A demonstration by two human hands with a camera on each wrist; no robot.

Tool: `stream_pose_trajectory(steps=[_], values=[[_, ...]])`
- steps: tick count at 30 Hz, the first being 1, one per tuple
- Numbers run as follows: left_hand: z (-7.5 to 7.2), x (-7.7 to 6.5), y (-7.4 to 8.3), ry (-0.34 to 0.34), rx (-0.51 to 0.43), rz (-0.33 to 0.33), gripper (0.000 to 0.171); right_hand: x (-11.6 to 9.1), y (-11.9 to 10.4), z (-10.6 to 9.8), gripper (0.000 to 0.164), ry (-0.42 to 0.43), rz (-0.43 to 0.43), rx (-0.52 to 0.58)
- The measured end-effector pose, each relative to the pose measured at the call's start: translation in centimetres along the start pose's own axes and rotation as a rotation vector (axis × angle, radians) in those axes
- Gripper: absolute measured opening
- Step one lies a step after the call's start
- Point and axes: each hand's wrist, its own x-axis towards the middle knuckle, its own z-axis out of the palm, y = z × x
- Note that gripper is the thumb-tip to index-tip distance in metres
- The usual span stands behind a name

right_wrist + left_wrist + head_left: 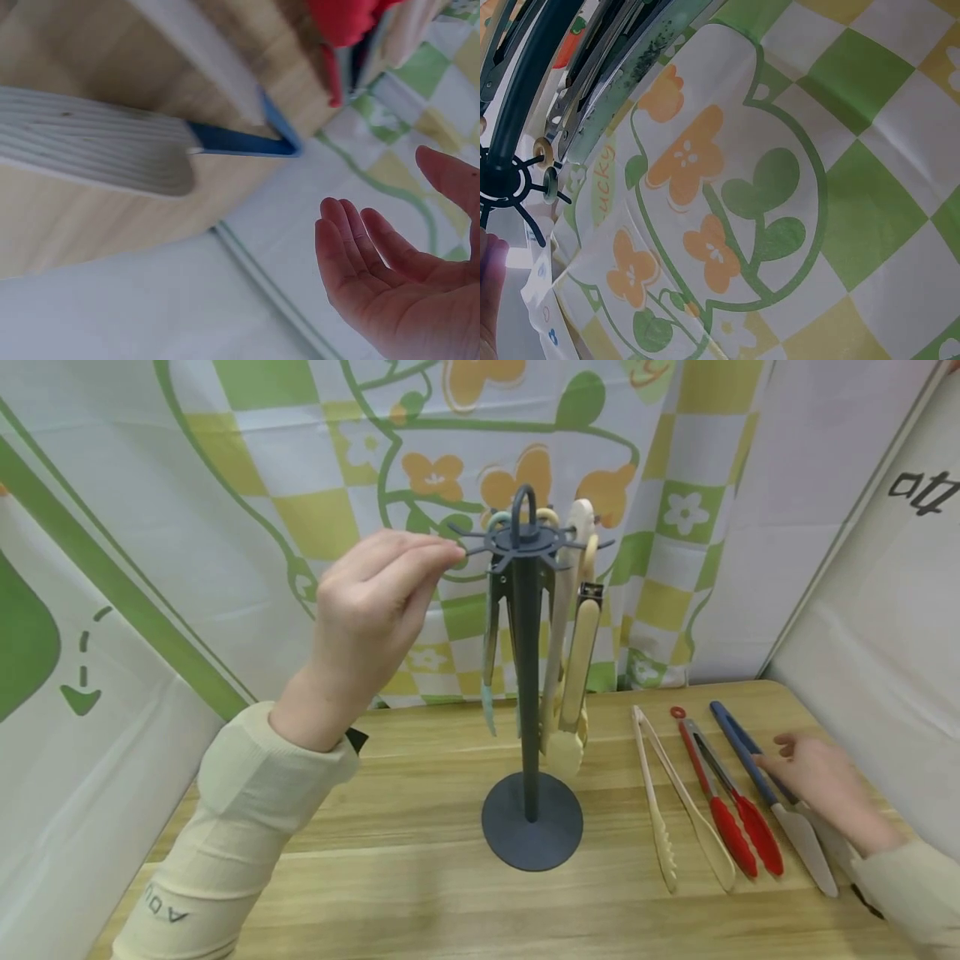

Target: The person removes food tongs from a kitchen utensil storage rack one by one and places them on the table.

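A dark grey utensil rack stands on the table with a ring of hooks at its top. My left hand is raised beside it, thumb and fingers pinching the tip of a left-side hook. Several tongs hang from the rack, among them yellow-handled tongs and teal-tipped tongs. Over at the right, my right hand hovers by blue tongs with grey-white heads. The right wrist view shows its fingers loosely bent and nothing in them.
Red tongs lie left of the blue ones, and cream tongs lie left of those. A round base supports the rack on the wooden table. Behind the table hangs a patterned curtain.
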Motion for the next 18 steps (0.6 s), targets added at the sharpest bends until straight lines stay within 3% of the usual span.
stream_pose_trajectory(steps=[8,18], values=[[0.0,0.0,-0.1,-0.002,0.006,-0.005,0.017,-0.5,-2.7,-0.4,0.054,0.131,-0.101,0.029],[0.0,-0.1,-0.1,-0.007,0.008,-0.015,0.017,-1.4,-5.3,-1.6,0.049,0.225,-0.163,0.069]])
